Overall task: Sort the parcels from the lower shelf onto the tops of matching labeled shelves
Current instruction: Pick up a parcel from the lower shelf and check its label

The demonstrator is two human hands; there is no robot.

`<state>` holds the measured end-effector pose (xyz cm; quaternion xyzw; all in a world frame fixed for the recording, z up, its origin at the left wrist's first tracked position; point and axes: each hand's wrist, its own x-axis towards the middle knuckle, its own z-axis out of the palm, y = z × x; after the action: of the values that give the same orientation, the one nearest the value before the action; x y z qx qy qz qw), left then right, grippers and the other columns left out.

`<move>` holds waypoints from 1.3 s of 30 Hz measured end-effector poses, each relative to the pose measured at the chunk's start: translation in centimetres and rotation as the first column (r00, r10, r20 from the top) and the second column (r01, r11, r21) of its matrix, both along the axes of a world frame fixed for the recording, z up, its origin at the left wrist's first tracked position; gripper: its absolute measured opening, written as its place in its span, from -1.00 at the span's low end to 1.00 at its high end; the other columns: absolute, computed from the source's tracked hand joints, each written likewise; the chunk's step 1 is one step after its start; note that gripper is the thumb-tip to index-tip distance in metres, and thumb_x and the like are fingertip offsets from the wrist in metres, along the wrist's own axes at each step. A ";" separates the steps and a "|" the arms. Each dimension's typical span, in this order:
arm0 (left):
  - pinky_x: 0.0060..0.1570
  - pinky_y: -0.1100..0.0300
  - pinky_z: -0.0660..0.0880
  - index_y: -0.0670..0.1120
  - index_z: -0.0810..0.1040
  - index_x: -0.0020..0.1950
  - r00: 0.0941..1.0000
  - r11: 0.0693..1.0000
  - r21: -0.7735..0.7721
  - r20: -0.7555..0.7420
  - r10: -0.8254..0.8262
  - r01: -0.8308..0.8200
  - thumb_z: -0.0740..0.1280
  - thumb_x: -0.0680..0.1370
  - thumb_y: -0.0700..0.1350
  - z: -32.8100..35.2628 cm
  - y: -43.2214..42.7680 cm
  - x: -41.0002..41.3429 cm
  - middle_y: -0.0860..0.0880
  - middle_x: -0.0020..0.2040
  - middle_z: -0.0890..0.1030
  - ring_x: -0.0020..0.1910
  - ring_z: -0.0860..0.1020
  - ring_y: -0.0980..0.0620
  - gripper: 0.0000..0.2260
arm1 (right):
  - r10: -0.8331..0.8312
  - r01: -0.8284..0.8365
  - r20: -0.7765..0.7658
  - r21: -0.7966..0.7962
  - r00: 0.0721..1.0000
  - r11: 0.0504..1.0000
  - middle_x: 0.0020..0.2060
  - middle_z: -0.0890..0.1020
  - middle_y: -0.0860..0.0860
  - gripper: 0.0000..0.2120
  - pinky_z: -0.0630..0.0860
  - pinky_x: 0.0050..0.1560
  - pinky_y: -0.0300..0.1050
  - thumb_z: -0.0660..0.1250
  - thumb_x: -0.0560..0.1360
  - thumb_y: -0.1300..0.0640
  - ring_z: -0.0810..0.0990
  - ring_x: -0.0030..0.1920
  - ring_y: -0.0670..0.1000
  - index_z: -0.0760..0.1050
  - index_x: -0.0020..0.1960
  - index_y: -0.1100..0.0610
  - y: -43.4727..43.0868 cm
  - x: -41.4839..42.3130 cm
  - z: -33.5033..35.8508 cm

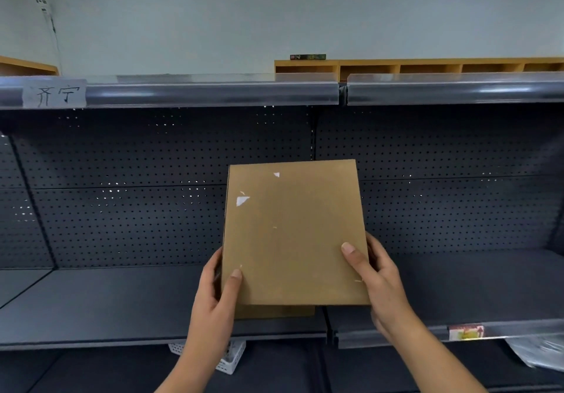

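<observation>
Evidently still mid-sort, gripping one brown parcel [294, 233] between left hand [218, 295] and right hand [378, 276], thumbs pressing its face, top shelf [213, 93] above both hands not yet receiving it.

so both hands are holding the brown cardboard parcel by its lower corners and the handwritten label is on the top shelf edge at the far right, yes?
Not quite. The handwritten label sits at the far left of the top shelf edge, not the right, as the head view shows. The rest stands: the left hand and right hand hold the brown cardboard parcel by its lower corners.
</observation>
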<state>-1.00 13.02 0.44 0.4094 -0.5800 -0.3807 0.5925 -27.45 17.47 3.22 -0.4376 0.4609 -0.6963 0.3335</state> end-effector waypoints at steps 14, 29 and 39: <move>0.69 -0.26 -0.05 0.45 -0.21 0.65 0.809 0.984 -0.179 0.580 0.096 0.012 0.05 0.64 0.42 3.1 2.4 -4.2 0.22 0.69 -0.46 0.72 -0.34 0.04 -0.35 | -0.197 0.172 -0.143 -0.165 0.970 0.971 0.20 0.68 -0.32 -0.38 0.68 0.09 -0.21 0.54 0.42 -0.16 0.67 0.18 -0.27 0.47 0.44 -0.15 1.2 2.6 2.0; 0.41 0.22 0.51 0.29 0.09 0.69 0.952 0.925 -0.226 0.097 -0.290 0.305 0.61 0.49 -0.01 3.3 3.0 -6.2 0.41 0.51 0.46 0.51 0.47 0.27 -0.06 | -0.040 -0.003 -0.173 -0.239 0.984 0.971 0.43 0.58 -0.19 -0.49 0.60 0.34 -0.10 0.42 0.55 -0.06 0.56 0.44 -0.13 0.50 0.49 -0.12 1.4 5.8 1.6; 0.39 0.57 0.29 0.47 -0.02 0.67 0.901 0.906 -0.385 0.434 0.009 0.177 0.60 0.26 0.43 3.8 2.8 -5.2 0.19 0.77 -0.03 0.51 0.03 0.65 0.14 | 0.267 -0.253 0.010 -0.282 0.964 0.925 0.58 0.48 -0.06 -0.50 0.19 0.63 0.32 0.36 0.59 -0.13 0.36 0.63 0.02 0.54 0.51 -0.06 1.9 6.2 -0.2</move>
<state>-6.18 15.85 4.20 0.3210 -0.7800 -0.1760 0.5075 -21.29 19.37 3.01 -0.5205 0.2884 -0.7139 0.3690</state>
